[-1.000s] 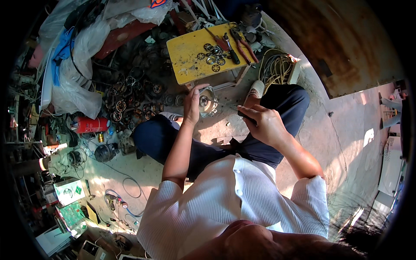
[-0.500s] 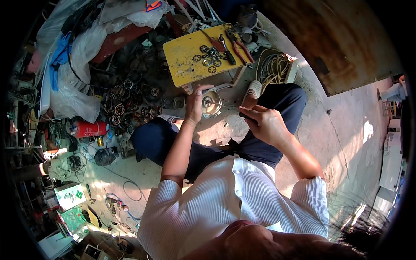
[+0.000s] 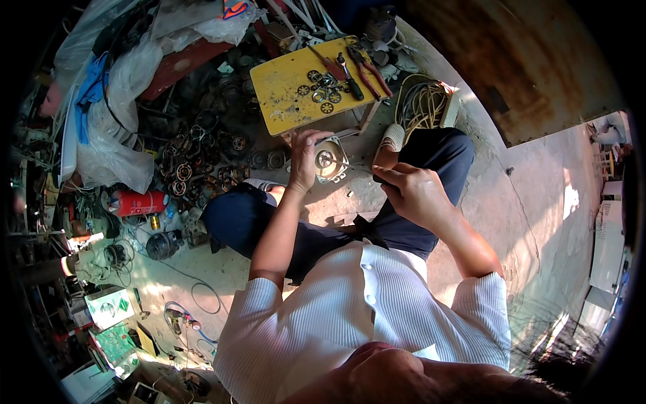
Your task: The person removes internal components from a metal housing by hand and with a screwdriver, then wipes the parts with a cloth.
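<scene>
My left hand [image 3: 305, 163] is closed round the left edge of a round, pale metal motor end cover [image 3: 334, 149], holding it up above the floor between my knees. The cover's hollow side faces up, with a shiny round hub in its middle. My right hand [image 3: 414, 193] grips a screwdriver [image 3: 354, 167]. Its thin shaft points left into the cover, with the tip at or close to the hub; exact contact is too small to tell. The fingers of my right hand hide most of the handle.
Ahead stands a low yellow table [image 3: 274, 84] bearing red-handled pliers [image 3: 370, 73], a black-handled tool [image 3: 351, 82] and several small wheel-shaped parts [image 3: 327, 108]. A cable coil [image 3: 422, 104] lies right of it. Motor parts [image 3: 185, 168] and a red cylinder [image 3: 138, 203] are on the left.
My left hand's fingers have shifted slightly on the cover's edge. My right hand and the screwdriver stay in nearly the same place. The whole view has drifted a little.
</scene>
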{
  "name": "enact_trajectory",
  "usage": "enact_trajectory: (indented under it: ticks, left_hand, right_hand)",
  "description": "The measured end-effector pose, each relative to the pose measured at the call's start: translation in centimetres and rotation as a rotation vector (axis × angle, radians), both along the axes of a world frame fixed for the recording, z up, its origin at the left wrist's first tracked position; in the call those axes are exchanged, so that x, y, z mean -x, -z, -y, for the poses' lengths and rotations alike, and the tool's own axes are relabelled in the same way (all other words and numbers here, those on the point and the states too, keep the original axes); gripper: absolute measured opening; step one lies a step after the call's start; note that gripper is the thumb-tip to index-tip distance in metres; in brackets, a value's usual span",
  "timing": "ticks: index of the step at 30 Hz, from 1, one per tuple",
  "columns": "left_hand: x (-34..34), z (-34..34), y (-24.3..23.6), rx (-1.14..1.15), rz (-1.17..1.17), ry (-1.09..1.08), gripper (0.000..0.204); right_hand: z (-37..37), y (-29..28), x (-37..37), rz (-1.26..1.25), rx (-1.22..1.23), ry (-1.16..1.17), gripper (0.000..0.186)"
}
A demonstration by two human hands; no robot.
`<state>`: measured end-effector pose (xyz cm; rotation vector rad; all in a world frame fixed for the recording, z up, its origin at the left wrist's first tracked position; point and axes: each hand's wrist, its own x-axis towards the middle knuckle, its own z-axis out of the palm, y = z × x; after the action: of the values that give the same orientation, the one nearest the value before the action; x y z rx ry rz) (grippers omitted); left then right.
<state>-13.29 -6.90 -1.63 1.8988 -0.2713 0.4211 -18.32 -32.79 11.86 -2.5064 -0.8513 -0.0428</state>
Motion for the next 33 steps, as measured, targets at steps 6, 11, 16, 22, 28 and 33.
enact_trajectory:
  ticks: [6,11,16,22,28,33]
  left_hand:
    - [0.2,0.6,1.0,0.548,-0.347,0.085,0.061]
    - [0.1,0.3,1.4,0.82,-0.432,0.134,0.061]
    - [-0.2,0.3,1.2,0.825,-0.431,0.15,0.061]
    - [0.0,-0.6,2.1,0.607,-0.323,0.099,0.062]
    - [0.2,-0.2,2.5,0.457,-0.53,0.036,0.065]
    - [0.4,-1.3,5.2,1.113,-1.065,0.17,0.06]
  right_hand:
    - [-0.2,0.7,-0.1,-0.012,-0.046,0.028,0.029]
    - [-0.1,1.0,-0.3,-0.068,-0.063,0.038,0.032]
    - [-0.6,2.2,-0.1,-0.088,-0.168,0.027,0.034]
    - [0.1,2.0,0.0,-0.161,-0.01,-0.036,0.035]
    - [-0.3,4.5,-0.5,-0.073,-0.108,0.025,0.035]
    - [-0.5,7.1,-0.5,-0.263,-0.126,0.087,0.031]
